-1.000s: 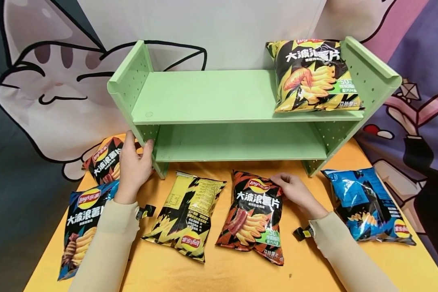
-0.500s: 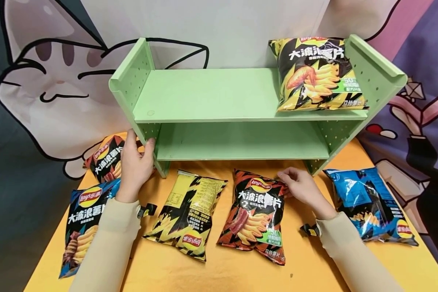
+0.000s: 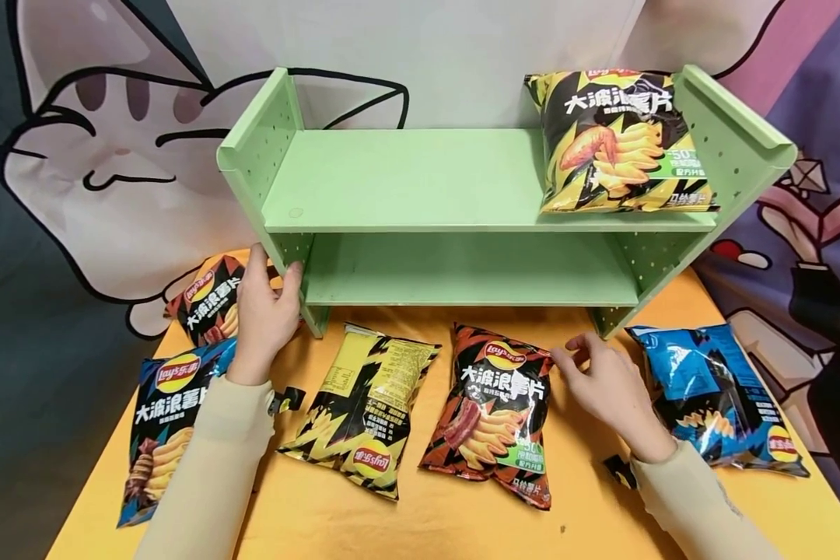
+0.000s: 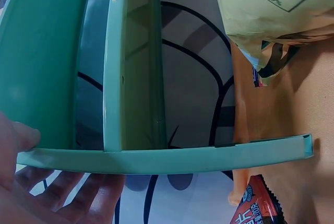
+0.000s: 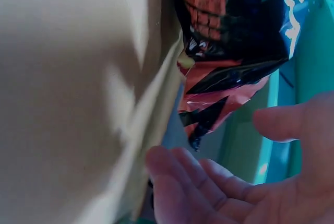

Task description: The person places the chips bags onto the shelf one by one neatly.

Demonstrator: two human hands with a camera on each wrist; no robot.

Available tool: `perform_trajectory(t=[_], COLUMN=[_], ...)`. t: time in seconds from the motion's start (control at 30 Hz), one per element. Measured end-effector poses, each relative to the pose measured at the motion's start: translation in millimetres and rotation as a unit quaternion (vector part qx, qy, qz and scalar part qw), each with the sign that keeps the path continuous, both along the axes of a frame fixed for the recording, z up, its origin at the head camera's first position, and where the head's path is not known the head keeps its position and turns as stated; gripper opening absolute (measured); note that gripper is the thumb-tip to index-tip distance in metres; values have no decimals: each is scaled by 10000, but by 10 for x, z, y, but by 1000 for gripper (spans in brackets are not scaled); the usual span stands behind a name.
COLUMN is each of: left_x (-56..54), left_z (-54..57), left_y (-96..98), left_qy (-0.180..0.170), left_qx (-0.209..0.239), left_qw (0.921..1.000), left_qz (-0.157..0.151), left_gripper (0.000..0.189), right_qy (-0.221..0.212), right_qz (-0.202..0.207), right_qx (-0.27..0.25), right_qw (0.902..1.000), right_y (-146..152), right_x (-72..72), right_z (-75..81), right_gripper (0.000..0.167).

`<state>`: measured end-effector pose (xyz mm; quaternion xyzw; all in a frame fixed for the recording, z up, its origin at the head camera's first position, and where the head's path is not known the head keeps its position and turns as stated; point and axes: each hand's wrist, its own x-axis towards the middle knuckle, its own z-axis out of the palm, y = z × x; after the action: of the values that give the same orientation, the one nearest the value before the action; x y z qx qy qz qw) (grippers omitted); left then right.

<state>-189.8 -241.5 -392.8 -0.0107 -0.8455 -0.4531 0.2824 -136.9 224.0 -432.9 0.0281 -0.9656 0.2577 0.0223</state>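
My left hand (image 3: 266, 323) grips the left side panel of a green two-tier shelf (image 3: 420, 183). In the left wrist view the thumb lies on the inner side of the panel and the fingers (image 4: 88, 195) on its outer side. Beside the upper right corner of a red-and-black Lay's chip bag (image 3: 493, 420) is my right hand (image 3: 612, 393). From the right wrist, thumb and fingers (image 5: 195, 179) are spread apart with nothing between them, and the bag's corner is just beyond. A yellow-and-black chip bag (image 3: 367, 412) lies back side up between the hands.
A yellow-and-black chip bag (image 3: 616, 144) stands at the right of the top tier. On the orange table (image 3: 462, 533) a blue bag (image 3: 717, 397) lies right; another blue bag (image 3: 164, 432) and a red one (image 3: 210, 303) lie left, partly behind the left arm.
My right hand has let go of the red bag's upper right corner and moved right and slightly down. The left hand stays on the shelf panel. The head view has shifted slightly.
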Motion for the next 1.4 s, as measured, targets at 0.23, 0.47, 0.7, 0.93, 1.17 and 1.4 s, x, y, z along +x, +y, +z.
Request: perform_trajectory(t=[0.23,0.47,0.7,0.93,1.17,1.4], left_x=[-3,1,8,6,-3,4], left_z=[-3,4,0,8,-2,5], left_y=[4,9,5,6,8,6], left_qy=[48,48,24,23,-1,-42], left_qx=[-21,-25,-37,-41,-50,-23], left_qw=[10000,10000,10000,10000,10000,10000], left_qz=[-10,14,46,22,-20,-13], left_gripper=[42,43,43,44,43,44], right_qy=[-320,-682,-771,-865,-845,-1034], right_qz=[114,300,434,526,509,476], right_qx=[346,323,382,255,155,30], right_qw=[9988,9967,9953,9945,9950,9935], right_y=[-93,-268,-424,-546,-601,-641], right_x=[287,461,515,496,474,457], right_z=[70,85,-9,-63,-125,-150], right_gripper=[50,68,78,89,97,108])
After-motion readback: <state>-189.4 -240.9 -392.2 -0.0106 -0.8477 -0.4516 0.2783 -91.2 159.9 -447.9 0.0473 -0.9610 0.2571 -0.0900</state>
